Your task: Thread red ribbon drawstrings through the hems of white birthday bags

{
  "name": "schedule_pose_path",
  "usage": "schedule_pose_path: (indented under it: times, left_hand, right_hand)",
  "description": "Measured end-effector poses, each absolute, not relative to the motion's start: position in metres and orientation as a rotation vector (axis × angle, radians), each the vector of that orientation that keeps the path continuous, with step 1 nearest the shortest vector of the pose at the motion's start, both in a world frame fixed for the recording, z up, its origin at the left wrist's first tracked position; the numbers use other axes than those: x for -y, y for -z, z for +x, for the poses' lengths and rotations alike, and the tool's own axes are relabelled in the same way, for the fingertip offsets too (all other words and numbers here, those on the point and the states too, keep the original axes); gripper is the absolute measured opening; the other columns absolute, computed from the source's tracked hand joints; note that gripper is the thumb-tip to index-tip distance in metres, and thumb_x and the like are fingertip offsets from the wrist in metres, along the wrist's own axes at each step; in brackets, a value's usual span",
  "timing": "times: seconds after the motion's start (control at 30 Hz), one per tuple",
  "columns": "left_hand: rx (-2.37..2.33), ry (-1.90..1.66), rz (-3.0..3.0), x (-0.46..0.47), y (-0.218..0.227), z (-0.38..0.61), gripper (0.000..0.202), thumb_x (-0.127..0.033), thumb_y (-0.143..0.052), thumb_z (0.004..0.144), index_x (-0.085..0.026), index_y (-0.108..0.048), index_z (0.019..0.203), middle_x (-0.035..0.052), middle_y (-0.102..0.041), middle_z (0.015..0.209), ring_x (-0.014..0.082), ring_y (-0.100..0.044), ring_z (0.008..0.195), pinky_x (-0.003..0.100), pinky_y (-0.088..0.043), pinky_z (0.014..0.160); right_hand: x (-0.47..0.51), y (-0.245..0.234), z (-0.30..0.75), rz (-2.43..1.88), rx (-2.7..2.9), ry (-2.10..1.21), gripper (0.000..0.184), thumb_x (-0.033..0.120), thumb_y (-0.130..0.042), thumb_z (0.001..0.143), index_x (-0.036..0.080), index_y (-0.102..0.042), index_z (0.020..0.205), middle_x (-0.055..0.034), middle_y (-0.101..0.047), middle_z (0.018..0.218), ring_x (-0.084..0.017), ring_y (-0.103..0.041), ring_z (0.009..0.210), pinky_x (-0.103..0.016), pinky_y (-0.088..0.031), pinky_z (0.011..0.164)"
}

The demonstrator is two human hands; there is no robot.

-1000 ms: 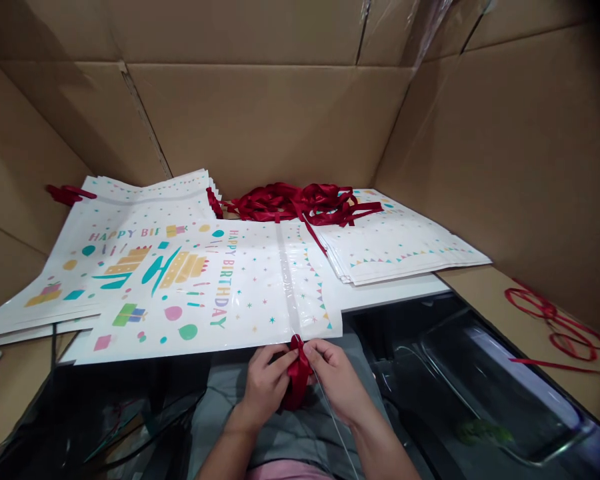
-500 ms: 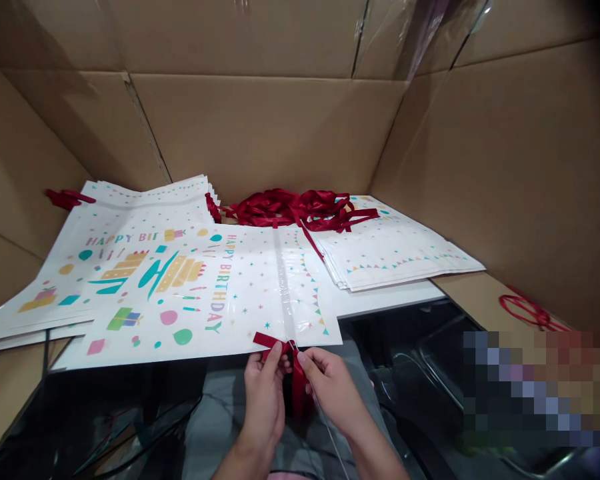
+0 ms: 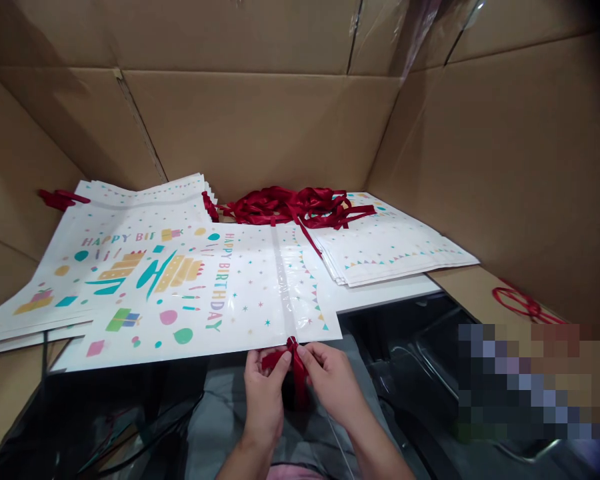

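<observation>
At the front edge of a white plastic bag (image 3: pixel 253 287) printed with a cake and HAPPY BIRTHDAY, both hands meet. A dark red ribbon (image 3: pixel 301 383) comes out at the end of the bag's clear band and hangs down between them. My left hand (image 3: pixel 265 390) is closed with ribbon between thumb and fingers. My right hand (image 3: pixel 330 380) pinches the ribbon close by the bag's edge. A thin wire rod (image 3: pixel 339 443) runs down from under the right hand; its upper part is mostly hidden by the fingers.
More printed bags (image 3: pixel 130 193) lie stacked at the left, and another stack (image 3: pixel 405 247) at the right. A heap of red ribbons (image 3: pixel 280 205) lies behind. Cardboard walls (image 3: pixel 260 127) enclose the back and sides. Red cord (image 3: pixel 527 307) rests on cardboard at the right.
The ribbon end that stuck out left above my left hand is now drawn down into its fingers. My right fingers have closed in on the ribbon at the bag's edge.
</observation>
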State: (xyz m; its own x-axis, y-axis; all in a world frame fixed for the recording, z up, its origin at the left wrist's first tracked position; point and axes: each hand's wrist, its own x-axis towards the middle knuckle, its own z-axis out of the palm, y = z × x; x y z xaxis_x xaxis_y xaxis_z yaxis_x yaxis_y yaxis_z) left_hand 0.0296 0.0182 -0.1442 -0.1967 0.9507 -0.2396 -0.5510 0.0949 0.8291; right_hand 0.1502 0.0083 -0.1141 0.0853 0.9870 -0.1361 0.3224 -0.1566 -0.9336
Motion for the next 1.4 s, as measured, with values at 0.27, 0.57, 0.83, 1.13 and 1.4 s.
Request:
schedule_pose_path:
  times: [0.27,0.57,0.83,1.13,1.4]
  left_hand:
    - [-1.074,-1.617,0.849,-0.016,0.16,0.029,0.033,-0.028,-0.085,0.071,-0.016,-0.06,0.089,0.0058,-0.073,0.088,0.0169,-0.073,0.084,0.028,-0.06,0.079]
    - [-1.014,-1.615,1.578,-0.02,0.16,0.002,0.022,-0.012,-0.075,0.076,-0.027,-0.082,0.09,0.0062,-0.076,0.094,0.017,-0.07,0.089,0.029,-0.057,0.084]
    - [-1.042,-1.576,1.524,-0.02,0.185,-0.01,0.019,-0.015,-0.072,0.077,-0.027,-0.082,0.089,0.0072,-0.076,0.098,0.0205,-0.068,0.095,0.034,-0.053,0.089]
    - [-0.956,-1.195,1.068,-0.033,0.169,0.009,0.035,-0.041,-0.076,0.08,-0.014,-0.076,0.102,0.0142,-0.077,0.1,0.0264,-0.073,0.092,0.038,-0.057,0.086]
    - [-1.011,-1.227,0.983,-0.039,0.155,0.012,0.036,-0.04,-0.083,0.069,-0.013,-0.079,0.092,0.0117,-0.079,0.095,0.0237,-0.072,0.088,0.033,-0.054,0.088]
  right_hand:
    - [-0.012,0.115,0.153,-1.597,1.295,-1.127,0.046,0.054,-0.048,0.092,0.015,-0.063,0.072,-0.0016,-0.056,0.054,-0.011,-0.045,0.048,-0.021,-0.031,0.049]
    - [-0.01,0.116,0.154,-1.488,1.157,-1.341,0.05,0.062,-0.053,0.087,0.015,-0.059,0.07,0.0001,-0.053,0.053,-0.01,-0.044,0.047,-0.021,-0.032,0.047]
    - [-0.008,0.115,0.156,-1.467,1.11,-1.432,0.054,0.066,-0.056,0.084,0.014,-0.059,0.07,0.0008,-0.051,0.053,-0.008,-0.041,0.047,-0.021,-0.03,0.047]
    - [-0.008,0.118,0.161,-1.418,1.153,-1.473,0.05,0.062,-0.056,0.087,0.015,-0.058,0.07,0.0008,-0.052,0.055,-0.008,-0.042,0.047,-0.02,-0.03,0.046]
    - [-0.006,0.117,0.156,-1.508,1.21,-1.365,0.049,0.06,-0.051,0.089,0.016,-0.058,0.07,0.0002,-0.053,0.055,-0.009,-0.043,0.049,-0.021,-0.031,0.049]
